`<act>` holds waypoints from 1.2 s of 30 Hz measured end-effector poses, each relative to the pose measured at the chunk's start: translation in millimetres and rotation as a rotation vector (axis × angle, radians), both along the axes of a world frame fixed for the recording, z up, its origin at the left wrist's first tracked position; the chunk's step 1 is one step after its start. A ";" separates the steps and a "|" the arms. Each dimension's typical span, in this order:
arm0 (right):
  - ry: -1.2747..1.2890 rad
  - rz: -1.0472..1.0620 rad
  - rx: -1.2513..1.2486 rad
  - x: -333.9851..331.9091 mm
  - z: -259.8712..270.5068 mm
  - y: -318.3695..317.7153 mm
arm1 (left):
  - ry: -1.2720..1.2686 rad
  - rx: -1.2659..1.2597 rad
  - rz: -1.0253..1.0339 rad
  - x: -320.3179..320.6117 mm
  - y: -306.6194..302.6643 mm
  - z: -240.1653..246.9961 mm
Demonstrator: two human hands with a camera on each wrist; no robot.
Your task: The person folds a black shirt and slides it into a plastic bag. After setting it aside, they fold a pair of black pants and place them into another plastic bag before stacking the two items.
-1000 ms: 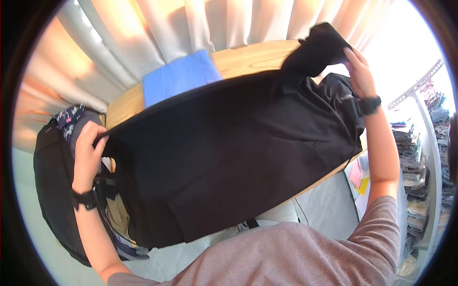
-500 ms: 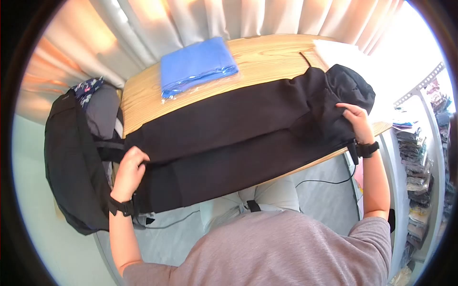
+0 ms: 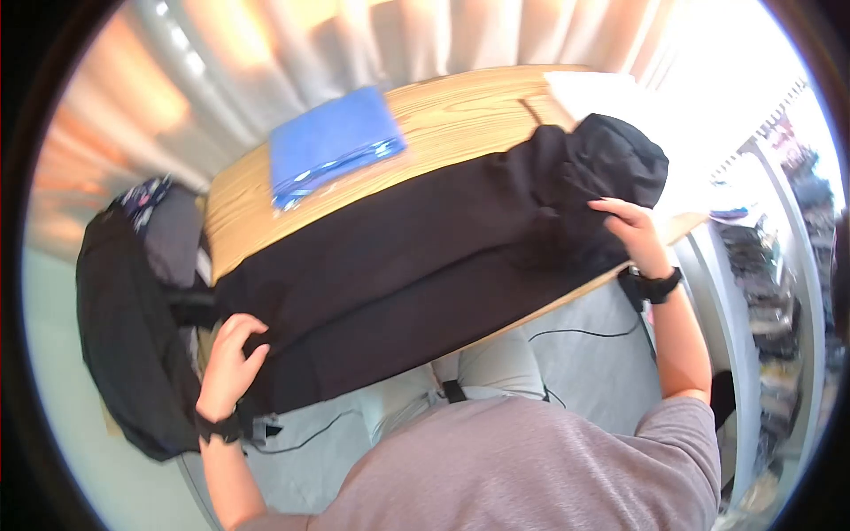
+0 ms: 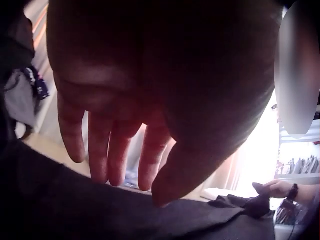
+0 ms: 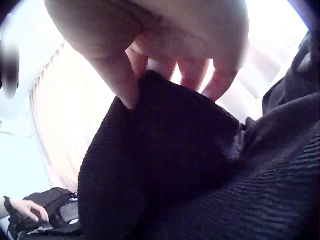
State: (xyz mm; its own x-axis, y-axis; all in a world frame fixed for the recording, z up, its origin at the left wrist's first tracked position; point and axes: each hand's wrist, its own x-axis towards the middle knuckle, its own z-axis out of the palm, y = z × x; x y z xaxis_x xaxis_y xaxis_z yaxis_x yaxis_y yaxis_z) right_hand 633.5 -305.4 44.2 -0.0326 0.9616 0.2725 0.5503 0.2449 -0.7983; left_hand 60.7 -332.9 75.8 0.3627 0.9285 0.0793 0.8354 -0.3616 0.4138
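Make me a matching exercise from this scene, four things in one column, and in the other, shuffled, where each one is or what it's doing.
Column one
1. Long black cloth garment
2. Blue folded cloth in clear plastic
3. Bulky black fabric bag
4. The person's bare right hand

Column two
A. At the left end of the pale wood-grain table
B. Pinching black ribbed cloth
C. Spread lengthwise along the table's near side
D. Toward the table's curtain side

Pairs: 1-C, 2-D, 3-A, 4-B

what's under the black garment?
The wooden table: bare wood shows beyond the far side of the black garment, plus a thin strip along the near edge. The part directly beneath is covered; whether anything else lies there can't be seen.
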 end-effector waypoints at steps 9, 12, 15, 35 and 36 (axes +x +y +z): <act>-0.153 0.609 -0.010 -27.7 26.8 -5.3 | -0.117 0.107 -0.293 151.0 27.2 82.2; -0.081 0.460 -0.095 -0.9 41.9 12.3 | -0.129 0.094 -0.484 211.0 52.2 68.1; -0.183 0.316 -0.162 35.1 49.8 45.5 | -0.098 0.021 -0.651 268.8 80.0 37.1; -0.074 0.022 -0.413 110.3 -14.7 182.9 | -0.257 0.405 -0.836 328.3 81.6 77.5; -0.073 0.027 -0.405 111.1 -16.2 186.3 | -0.321 0.359 -0.841 317.5 72.7 86.4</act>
